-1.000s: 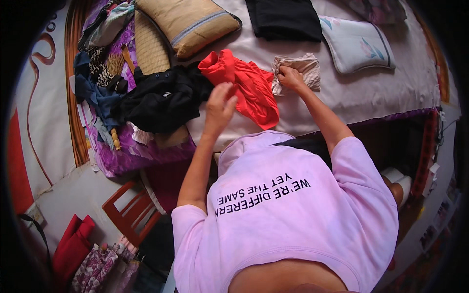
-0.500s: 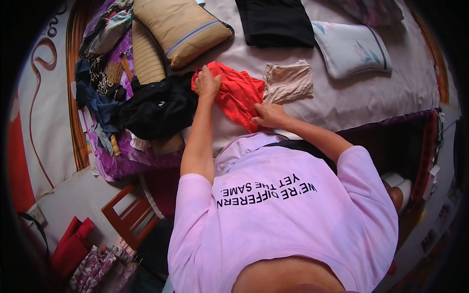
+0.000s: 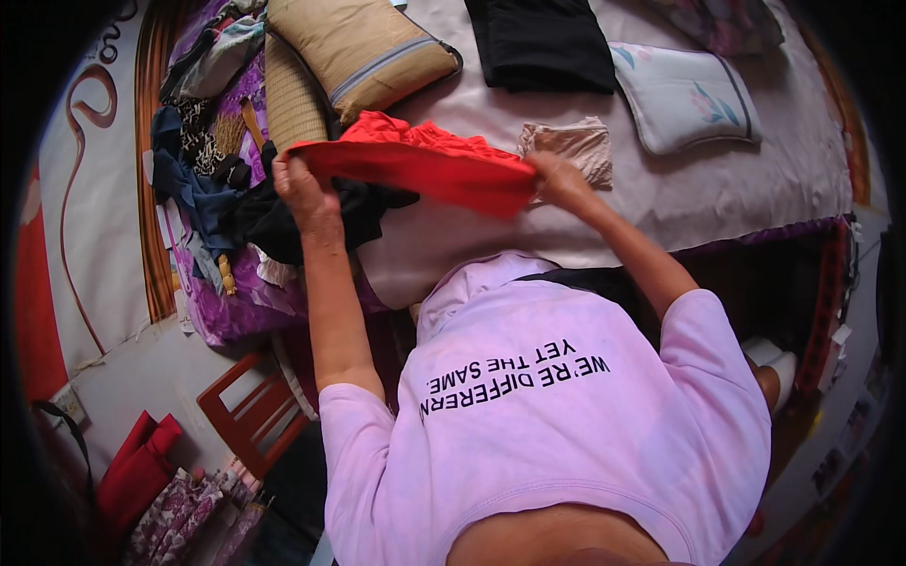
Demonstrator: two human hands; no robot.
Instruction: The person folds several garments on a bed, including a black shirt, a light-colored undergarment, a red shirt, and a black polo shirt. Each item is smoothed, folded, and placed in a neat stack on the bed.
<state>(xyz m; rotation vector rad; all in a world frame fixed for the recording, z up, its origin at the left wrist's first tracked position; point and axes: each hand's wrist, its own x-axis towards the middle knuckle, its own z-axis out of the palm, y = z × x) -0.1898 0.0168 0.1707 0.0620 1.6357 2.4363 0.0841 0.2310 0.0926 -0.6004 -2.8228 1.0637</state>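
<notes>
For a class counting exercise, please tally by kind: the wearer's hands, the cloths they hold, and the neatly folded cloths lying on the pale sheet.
Hands: 2 (left hand, right hand)
Held cloths: 1 (red cloth)
Folded cloths: 2 (black folded cloth, beige folded cloth)
Total: 5

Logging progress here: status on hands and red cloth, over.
Left hand, right hand: each gripping red cloth. Cloth stretched between them. Black garment close by left hand.

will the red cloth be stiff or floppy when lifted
The red cloth is probably floppy: its far edge bunches in soft wrinkles. It looks thin, so likely light. Held at opposite ends by the left hand and right hand, it may droop if released.
</notes>
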